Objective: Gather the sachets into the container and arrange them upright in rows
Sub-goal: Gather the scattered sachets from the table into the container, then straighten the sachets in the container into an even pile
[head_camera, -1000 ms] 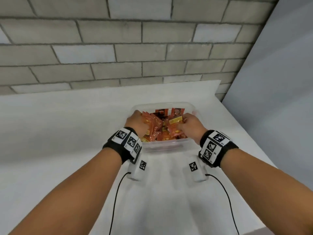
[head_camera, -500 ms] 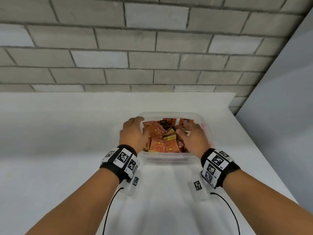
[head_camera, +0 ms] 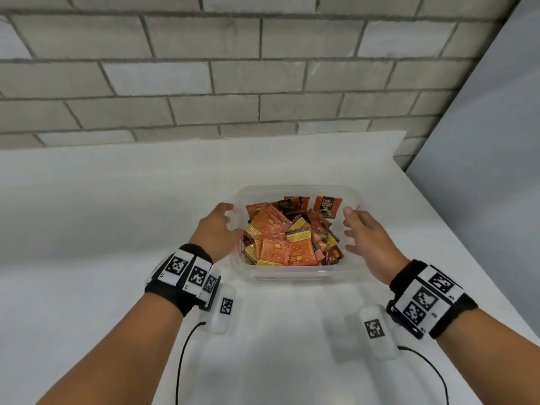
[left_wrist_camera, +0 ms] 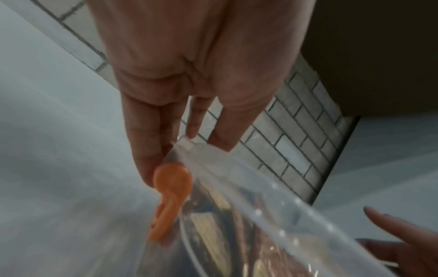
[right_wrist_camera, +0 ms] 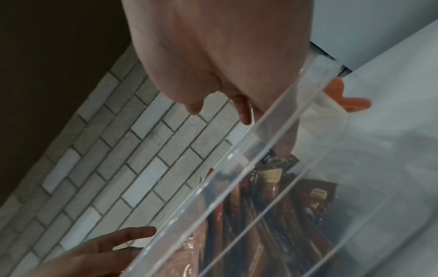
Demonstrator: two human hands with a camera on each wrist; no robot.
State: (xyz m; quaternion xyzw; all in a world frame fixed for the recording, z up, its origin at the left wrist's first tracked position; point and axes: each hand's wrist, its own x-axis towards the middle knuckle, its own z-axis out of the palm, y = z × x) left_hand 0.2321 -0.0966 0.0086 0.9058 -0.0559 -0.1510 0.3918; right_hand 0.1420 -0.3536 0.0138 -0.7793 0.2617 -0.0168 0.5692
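A clear plastic container (head_camera: 292,276) stands on the white table and holds a loose heap of orange, brown and yellow sachets (head_camera: 280,247). A few sachets (head_camera: 327,206) stand upright against its far wall. My left hand (head_camera: 216,226) lies along the container's left wall with straight fingers, its fingertips (left_wrist_camera: 192,131) touching the rim corner by an orange clip (left_wrist_camera: 170,196). My right hand (head_camera: 365,235) is spread at the right wall, thumb near the rim. In the right wrist view its fingers (right_wrist_camera: 244,112) reach along the outside of the container wall (right_wrist_camera: 260,159). Neither hand holds a sachet.
A grey brick wall (head_camera: 263,97) rises behind the table (head_camera: 117,214). The table's right edge (head_camera: 455,229) runs beside a plain grey wall. Black cables (head_camera: 181,361) trail from both wrists over the near tabletop. A second orange clip (right_wrist_camera: 348,101) shows past the container's far end.
Both hands have come out of the sachet heap and moved apart to the container's left and right walls. The heap now lies uncovered.
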